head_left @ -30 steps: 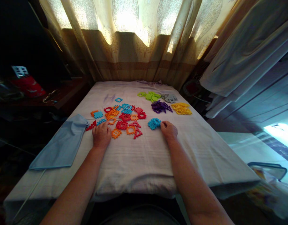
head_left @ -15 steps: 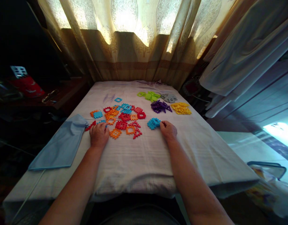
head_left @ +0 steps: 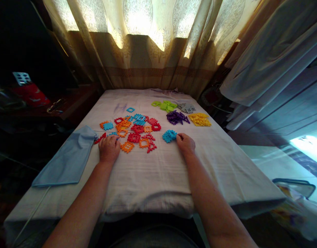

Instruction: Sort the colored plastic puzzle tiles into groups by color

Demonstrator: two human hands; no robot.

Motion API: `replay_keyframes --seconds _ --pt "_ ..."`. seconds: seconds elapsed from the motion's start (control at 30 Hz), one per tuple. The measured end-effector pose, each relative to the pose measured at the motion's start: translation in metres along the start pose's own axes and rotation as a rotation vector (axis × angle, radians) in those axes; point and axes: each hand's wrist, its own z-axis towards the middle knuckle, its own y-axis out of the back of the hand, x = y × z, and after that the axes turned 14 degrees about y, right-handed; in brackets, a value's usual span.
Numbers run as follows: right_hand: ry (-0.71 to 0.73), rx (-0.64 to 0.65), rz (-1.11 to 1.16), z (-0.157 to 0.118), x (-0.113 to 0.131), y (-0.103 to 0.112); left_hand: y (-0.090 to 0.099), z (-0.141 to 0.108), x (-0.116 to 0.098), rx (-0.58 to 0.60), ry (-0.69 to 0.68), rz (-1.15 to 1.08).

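Green (head_left: pixel 168 106), grey (head_left: pixel 187 108), purple (head_left: pixel 177 117) and yellow piles (head_left: pixel 200 119) lie sorted, the mixed pieces (head_left: pixel 134 137) unsorted, your left hand (head_left: pixel 109 148) half-curled at their edge, your right hand (head_left: pixel 186 144) curled beside the blue pile (head_left: pixel 169 136), any grip indiscernible in either

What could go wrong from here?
The right hand is right beside the blue pile; a bump could scatter it. The purple pile sits close to the gray pile, so colors might mix if jostled. The left hand partly hides a blue piece, which could get overlooked.
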Motion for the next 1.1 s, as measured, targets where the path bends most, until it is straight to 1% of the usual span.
replay_keyframes --seconds 0.17,0.27,0.37,0.5,0.8,1.0,1.1 --pt "0.02 -0.014 0.006 0.0007 -0.0031 -0.0018 -0.0018 -0.0003 0.0013 -0.025 0.021 0.003" --pt "0.016 -0.009 0.007 0.0008 -0.0033 -0.0019 -0.0008 -0.0016 0.0012 -0.054 0.06 0.025" --pt "0.003 0.002 0.004 0.0006 -0.0019 -0.0007 0.0015 -0.0026 0.0004 -0.039 0.093 0.061" --pt "-0.001 0.016 0.001 0.0001 0.0003 0.001 0.0032 -0.0023 0.0008 -0.018 0.081 0.095" --pt "0.01 -0.014 0.012 -0.0004 -0.001 0.0002 0.0017 -0.0006 0.0055 -0.049 0.056 0.064" --pt "0.0 0.023 0.008 -0.0014 0.0018 0.0032 0.0039 -0.0006 0.0051 -0.013 0.069 0.047" --pt "-0.003 0.029 0.007 -0.0018 0.0028 0.0041 0.0045 -0.0002 0.0045 -0.018 0.068 0.054"
